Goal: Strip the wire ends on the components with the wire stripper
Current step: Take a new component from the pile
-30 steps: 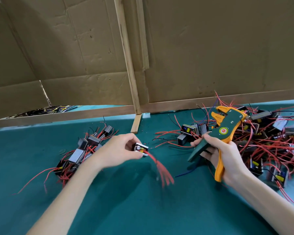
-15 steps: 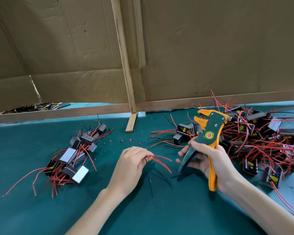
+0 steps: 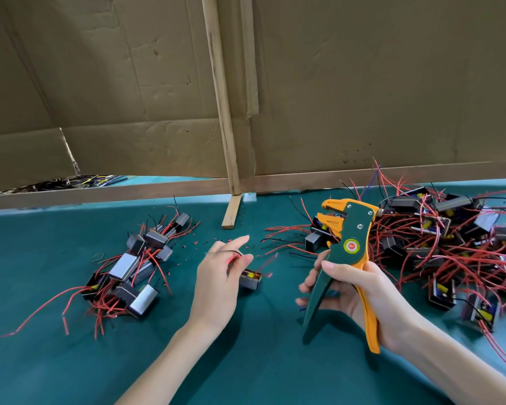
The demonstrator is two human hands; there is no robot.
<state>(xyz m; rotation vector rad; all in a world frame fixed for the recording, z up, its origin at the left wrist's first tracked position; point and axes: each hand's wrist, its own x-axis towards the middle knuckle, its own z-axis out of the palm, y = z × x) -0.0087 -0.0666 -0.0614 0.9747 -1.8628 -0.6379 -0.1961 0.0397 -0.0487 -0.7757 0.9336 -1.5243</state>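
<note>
Wire stripper (image 3: 351, 247): upright above the tabletop (image 3: 70, 361), our right hand (image 3: 362, 293) curled round its spread handles.
Component (image 3: 250, 281): small, its red wires blurred, just beside our left hand (image 3: 216, 276).
Left grip: fingers loosely spread; we cannot tell whether they pinch a wire.
Surroundings: a heap of wired components (image 3: 132, 267) at our left, a larger heap (image 3: 450, 244) at our right.

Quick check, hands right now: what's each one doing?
Left hand: fingers mostly straight among the component's wires; grip cannot be told, blurred.
Right hand: closed round the stripper handles.
</note>
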